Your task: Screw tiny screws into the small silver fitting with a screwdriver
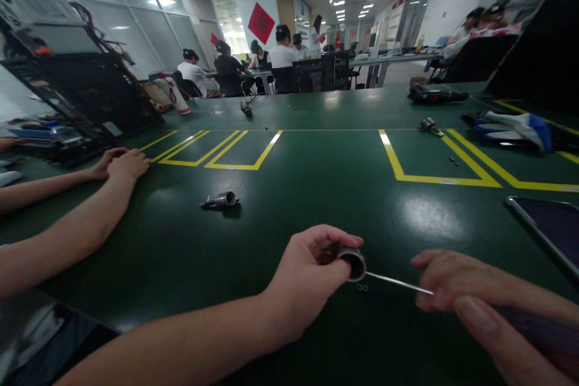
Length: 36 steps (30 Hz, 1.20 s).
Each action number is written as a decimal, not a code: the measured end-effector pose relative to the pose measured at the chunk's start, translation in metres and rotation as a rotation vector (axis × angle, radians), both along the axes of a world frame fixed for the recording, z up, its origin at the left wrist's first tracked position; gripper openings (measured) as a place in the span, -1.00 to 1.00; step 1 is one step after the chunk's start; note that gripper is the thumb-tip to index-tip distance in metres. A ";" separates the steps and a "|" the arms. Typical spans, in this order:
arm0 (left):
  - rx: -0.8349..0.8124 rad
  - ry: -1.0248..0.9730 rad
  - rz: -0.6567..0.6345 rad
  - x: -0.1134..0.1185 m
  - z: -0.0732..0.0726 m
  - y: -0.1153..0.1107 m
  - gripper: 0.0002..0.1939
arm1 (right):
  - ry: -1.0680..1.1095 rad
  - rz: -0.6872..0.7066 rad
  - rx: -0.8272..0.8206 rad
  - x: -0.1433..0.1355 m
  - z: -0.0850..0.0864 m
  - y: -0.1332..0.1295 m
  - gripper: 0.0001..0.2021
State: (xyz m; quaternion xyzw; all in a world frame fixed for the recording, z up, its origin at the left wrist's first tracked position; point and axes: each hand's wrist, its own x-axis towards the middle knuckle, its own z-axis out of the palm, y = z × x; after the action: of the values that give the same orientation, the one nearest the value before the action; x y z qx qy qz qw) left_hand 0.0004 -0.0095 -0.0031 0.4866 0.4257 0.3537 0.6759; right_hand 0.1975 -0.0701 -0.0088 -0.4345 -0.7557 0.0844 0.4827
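My left hand [307, 277] is closed around a hollow metal cylindrical part [354, 260], its round opening facing right. In my right hand [474, 289] is a screwdriver [398, 281] with a thin bright shaft; the dark handle is partly hidden under the fingers. The shaft's far end meets the rim of the cylindrical part; whether it engages a screw cannot be made out. Two small ring-like pieces, perhaps nuts [362, 287], lie on the table just below the part. A similar metal part [221, 199] lies on its side farther left.
Another person's hands [126, 163] rest on the green table [294, 205] at left. Yellow tape outlines [443, 181] mark the surface. At right lie a phone-like device [549, 229], gloves [520, 129], another metal part [431, 126] and a dark power tool [434, 94].
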 end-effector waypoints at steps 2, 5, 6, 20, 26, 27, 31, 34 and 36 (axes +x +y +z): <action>-0.008 -0.012 -0.006 0.001 0.001 0.000 -0.82 | -0.068 0.083 0.000 -0.008 0.009 0.002 -0.88; -0.030 -0.028 -0.016 0.002 0.003 -0.001 -0.80 | -0.146 0.125 0.026 -0.013 0.015 0.002 -0.89; -0.035 -0.030 -0.022 0.002 0.004 -0.002 -0.80 | -0.159 0.117 0.025 -0.014 0.015 0.002 -0.89; 0.043 0.014 -0.084 0.001 0.002 -0.007 -0.72 | 0.026 0.052 -0.038 -0.011 0.004 -0.003 -0.84; 0.025 0.019 -0.073 0.000 0.005 -0.007 -0.72 | 0.014 0.053 -0.063 -0.011 0.002 -0.005 -0.87; 0.019 0.018 -0.073 0.000 0.005 -0.007 -0.71 | -0.002 0.062 -0.059 -0.011 0.002 -0.004 -0.88; 0.017 0.014 -0.069 0.000 0.006 -0.007 -0.70 | -0.132 0.089 0.009 -0.009 0.004 -0.003 -0.90; 0.019 0.006 -0.066 0.000 0.006 -0.007 -0.71 | -0.232 0.089 0.097 -0.009 0.006 -0.003 -0.88; 0.019 0.009 -0.060 0.001 0.006 -0.007 -0.73 | -0.264 0.087 0.165 -0.012 0.008 -0.002 -0.88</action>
State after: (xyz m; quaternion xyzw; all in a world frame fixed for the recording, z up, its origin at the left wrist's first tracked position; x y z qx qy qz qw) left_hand 0.0014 -0.0169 0.0029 0.5072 0.4103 0.3353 0.6797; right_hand 0.1858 -0.0722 -0.0007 -0.3676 -0.8350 -0.0150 0.4091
